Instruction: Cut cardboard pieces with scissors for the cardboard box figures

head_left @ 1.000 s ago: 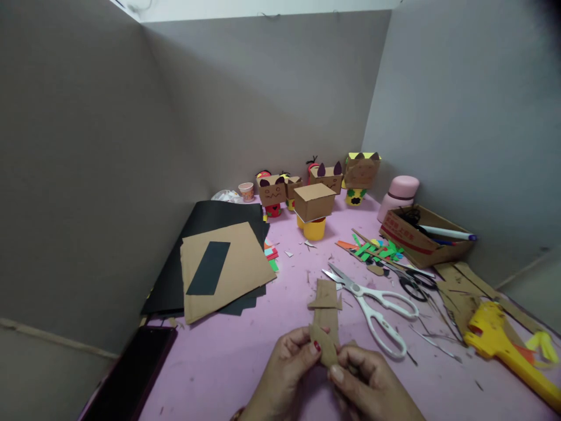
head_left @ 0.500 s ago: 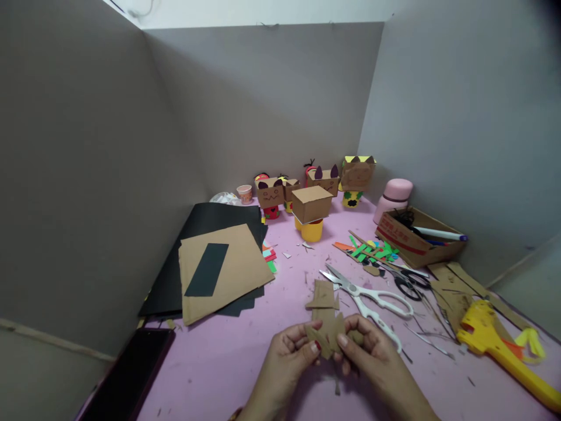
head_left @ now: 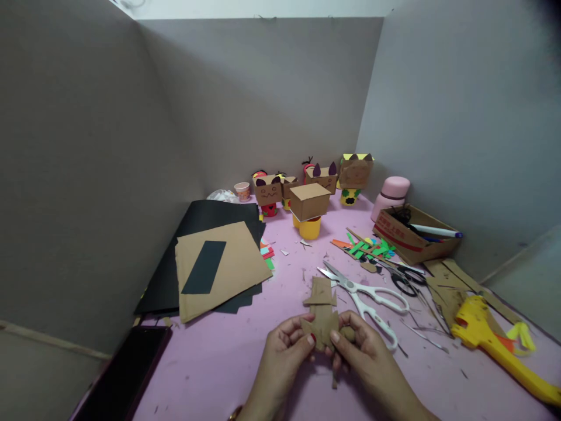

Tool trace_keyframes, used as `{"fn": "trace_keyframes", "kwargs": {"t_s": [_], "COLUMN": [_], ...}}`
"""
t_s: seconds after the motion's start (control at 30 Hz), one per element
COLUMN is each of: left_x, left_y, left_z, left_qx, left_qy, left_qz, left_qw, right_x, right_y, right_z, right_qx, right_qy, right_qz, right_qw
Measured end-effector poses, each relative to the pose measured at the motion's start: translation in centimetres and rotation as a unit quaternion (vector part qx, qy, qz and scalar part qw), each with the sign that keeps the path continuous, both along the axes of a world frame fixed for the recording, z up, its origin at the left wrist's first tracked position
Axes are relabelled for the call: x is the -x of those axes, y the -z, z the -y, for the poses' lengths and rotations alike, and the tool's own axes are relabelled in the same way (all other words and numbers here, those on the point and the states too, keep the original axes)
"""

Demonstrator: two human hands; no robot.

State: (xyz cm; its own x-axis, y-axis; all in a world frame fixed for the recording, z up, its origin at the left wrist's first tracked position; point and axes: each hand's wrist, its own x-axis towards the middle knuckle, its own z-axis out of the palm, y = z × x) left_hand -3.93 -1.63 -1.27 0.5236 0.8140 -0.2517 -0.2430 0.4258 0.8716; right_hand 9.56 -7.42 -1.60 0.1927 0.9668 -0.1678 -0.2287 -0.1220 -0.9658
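Low in the middle of the view, my left hand (head_left: pixel 284 348) pinches a small cut piece of brown cardboard (head_left: pixel 321 327) with a pointed corner, thumb on its face. My right hand (head_left: pixel 363 348) is closed with thumb and fingers on the right side of the cardboard, where another pointed edge shows; whether this is one piece or two I cannot tell. Just beyond my fingers a cardboard scrap (head_left: pixel 322 290) lies on the table. White-handled scissors (head_left: pixel 357 287) rest with blades parted beyond my right hand.
At right are a yellow glue gun (head_left: pixel 475 327), a cardboard tray (head_left: pixel 405 242) with pens, black scissors (head_left: pixel 409 279) and coloured paper scraps (head_left: pixel 370 248). A cardboard box (head_left: pixel 310 202) on yellow cups stands centre-back. At left are cardboard sheets (head_left: pixel 245 251), black sheets (head_left: pixel 175 257) and a phone (head_left: pixel 125 374).
The cardboard under my left thumb was tilted and now lies flatter, closer against the part at my right fingers. My view has shifted slightly; the other things stay in place.
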Motion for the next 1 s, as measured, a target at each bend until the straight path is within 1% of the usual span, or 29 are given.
{"fn": "trace_keyframes", "kwargs": {"t_s": [0.23,0.4,0.5,0.77,1.0], "left_x": [0.3,0.2,0.0,-0.4,-0.4], "left_y": [0.4,0.5,0.6,1.9,1.2], "left_z": [-0.3,-0.3,-0.2,-0.5,-0.4], "left_qx": [-0.010,-0.005,-0.001,0.001,-0.005], "left_qy": [-0.031,-0.016,-0.018,-0.047,-0.054], "left_qz": [-0.030,-0.014,-0.001,0.016,0.014], "left_qw": [0.999,1.000,1.000,0.999,0.998], "right_x": [-0.4,-0.1,0.1,0.3,0.5], "right_y": [0.3,0.5,0.7,1.0,0.8], "right_z": [-0.2,-0.3,-0.4,-0.6,-0.9], "right_qx": [-0.012,-0.008,-0.004,-0.006,-0.008], "right_qy": [0.021,0.003,0.003,-0.002,-0.016], "right_qz": [0.018,0.000,-0.004,-0.005,-0.021], "right_qw": [1.000,1.000,1.000,1.000,1.000]}}
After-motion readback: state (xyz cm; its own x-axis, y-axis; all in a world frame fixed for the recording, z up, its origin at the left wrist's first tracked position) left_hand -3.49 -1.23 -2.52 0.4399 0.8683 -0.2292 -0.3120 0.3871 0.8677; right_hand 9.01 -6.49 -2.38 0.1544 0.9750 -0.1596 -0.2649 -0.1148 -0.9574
